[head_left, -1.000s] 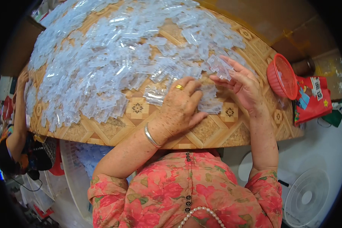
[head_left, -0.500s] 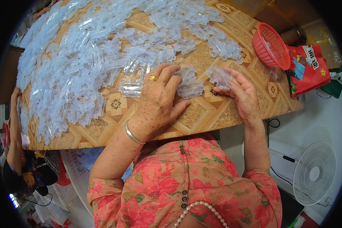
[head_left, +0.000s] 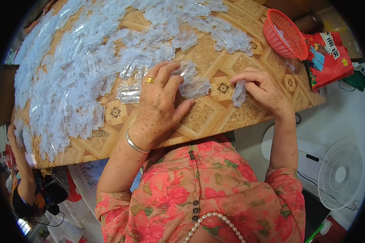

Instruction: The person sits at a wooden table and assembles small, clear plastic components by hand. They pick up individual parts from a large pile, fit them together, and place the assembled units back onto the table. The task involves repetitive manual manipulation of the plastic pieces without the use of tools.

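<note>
Our right hand pinched a flat clear-plastic piece; our left hand sat loosely open, palm down. Small translucent plastic strips lay between, nearer the left.

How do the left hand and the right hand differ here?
The left hand wears a gold ring and has a silver bangle at its wrist; the right hand shows neither. The left hand's thumb stands wide, while the right hand grips clear plastic. Both are ungloved and over the table.

White fan, red bag, perhaps dark jar
</note>
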`<state>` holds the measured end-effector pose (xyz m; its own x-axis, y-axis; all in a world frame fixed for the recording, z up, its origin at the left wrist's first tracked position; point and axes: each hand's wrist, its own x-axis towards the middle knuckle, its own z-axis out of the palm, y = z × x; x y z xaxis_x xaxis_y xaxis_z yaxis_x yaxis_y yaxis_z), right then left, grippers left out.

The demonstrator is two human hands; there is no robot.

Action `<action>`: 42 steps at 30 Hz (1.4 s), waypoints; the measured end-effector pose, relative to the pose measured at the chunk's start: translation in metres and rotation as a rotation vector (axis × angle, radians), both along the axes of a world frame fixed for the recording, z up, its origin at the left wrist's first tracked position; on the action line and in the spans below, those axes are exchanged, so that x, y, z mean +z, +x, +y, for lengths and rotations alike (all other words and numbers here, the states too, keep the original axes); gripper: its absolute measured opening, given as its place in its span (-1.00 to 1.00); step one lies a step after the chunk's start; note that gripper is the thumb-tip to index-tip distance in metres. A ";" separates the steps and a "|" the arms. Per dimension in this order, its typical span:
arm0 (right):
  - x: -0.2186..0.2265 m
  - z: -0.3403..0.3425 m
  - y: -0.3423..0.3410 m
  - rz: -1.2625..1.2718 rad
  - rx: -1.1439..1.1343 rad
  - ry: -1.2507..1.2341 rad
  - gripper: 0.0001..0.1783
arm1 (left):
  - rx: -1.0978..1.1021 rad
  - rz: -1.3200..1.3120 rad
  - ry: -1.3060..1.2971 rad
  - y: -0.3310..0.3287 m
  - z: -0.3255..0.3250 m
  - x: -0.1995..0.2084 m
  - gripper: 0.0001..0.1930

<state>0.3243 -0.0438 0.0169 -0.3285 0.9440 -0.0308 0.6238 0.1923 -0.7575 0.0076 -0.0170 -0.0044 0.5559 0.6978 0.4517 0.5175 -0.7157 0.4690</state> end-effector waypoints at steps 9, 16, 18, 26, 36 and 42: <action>0.013 0.006 -0.040 -0.169 -0.126 0.313 -0.63 | 0.022 0.001 -0.004 -0.002 0.002 0.000 -0.47; 0.012 -0.030 -0.041 -0.311 -0.138 0.128 -0.46 | 0.021 0.024 -0.016 0.000 0.000 0.002 -0.49; 0.006 -0.031 -0.039 -0.262 -0.101 0.180 -0.44 | 0.013 0.030 -0.013 0.001 0.000 0.001 -0.49; -0.001 -0.022 -0.041 -0.190 -0.033 0.263 -0.36 | 0.014 0.017 -0.024 -0.001 0.001 0.000 -0.50; -0.003 -0.022 -0.042 -0.179 -0.131 0.224 -0.43 | 0.010 0.011 -0.003 0.000 0.002 -0.001 -0.51; -0.006 -0.024 -0.043 -0.214 -0.204 0.263 -0.44 | 0.020 -0.006 -0.015 0.001 0.000 -0.002 -0.44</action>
